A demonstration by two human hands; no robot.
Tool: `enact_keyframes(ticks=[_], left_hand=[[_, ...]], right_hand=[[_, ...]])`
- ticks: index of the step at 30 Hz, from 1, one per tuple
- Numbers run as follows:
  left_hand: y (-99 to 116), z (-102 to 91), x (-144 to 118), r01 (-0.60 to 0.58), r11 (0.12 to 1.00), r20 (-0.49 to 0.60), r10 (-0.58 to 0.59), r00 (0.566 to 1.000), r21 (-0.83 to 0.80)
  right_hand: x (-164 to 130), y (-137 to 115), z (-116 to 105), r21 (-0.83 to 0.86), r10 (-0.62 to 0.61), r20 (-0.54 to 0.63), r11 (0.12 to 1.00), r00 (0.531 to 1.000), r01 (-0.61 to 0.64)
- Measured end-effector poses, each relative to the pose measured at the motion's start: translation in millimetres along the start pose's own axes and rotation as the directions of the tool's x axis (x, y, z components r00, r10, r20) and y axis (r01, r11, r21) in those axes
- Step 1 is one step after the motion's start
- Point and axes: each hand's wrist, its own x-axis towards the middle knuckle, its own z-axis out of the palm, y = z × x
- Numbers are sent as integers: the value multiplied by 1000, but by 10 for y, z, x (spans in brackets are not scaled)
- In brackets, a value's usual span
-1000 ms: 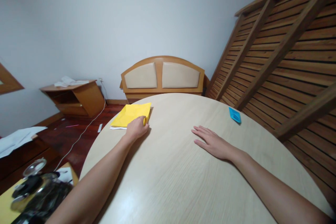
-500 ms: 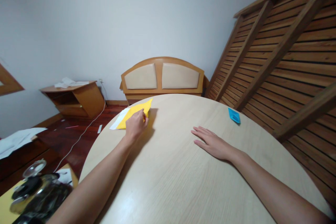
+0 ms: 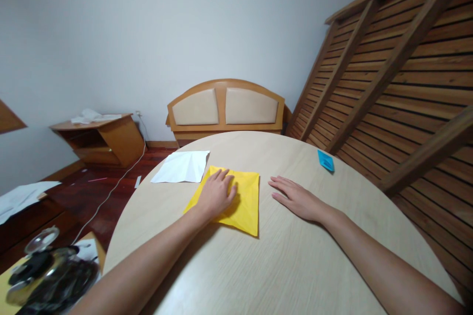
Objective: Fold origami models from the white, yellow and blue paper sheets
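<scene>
Left hand point(image 3: 217, 193) lies flat, fingers spread, pressing down on the yellow paper point(image 3: 242, 202) in the middle of the round bench point(image 3: 288, 266); nothing is gripped. Right hand point(image 3: 297, 198) rests palm down and relaxed on the bare bench just right of the sheet, apart from it. A creased white paper point(image 3: 182, 166) lies at the far left edge, a small blue folded paper point(image 3: 325, 160) far right.
</scene>
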Motion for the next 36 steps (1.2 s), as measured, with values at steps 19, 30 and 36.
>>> enact_keyframes(ticks=[19, 30, 36], left_hand=[[226, 145, -118, -153, 985, 223, 169, 960, -84], [252, 199, -117, -118, 990, 227, 134, 965, -82], [161, 214, -67, -136, 986, 275, 157, 948, -91]], right_hand=[[-31, -675, 207, 7, 56, 116, 998, 992, -57], [35, -612, 22, -164, 16, -133, 986, 991, -37], [61, -685, 159, 16, -13, 112, 1000, 994, 11]])
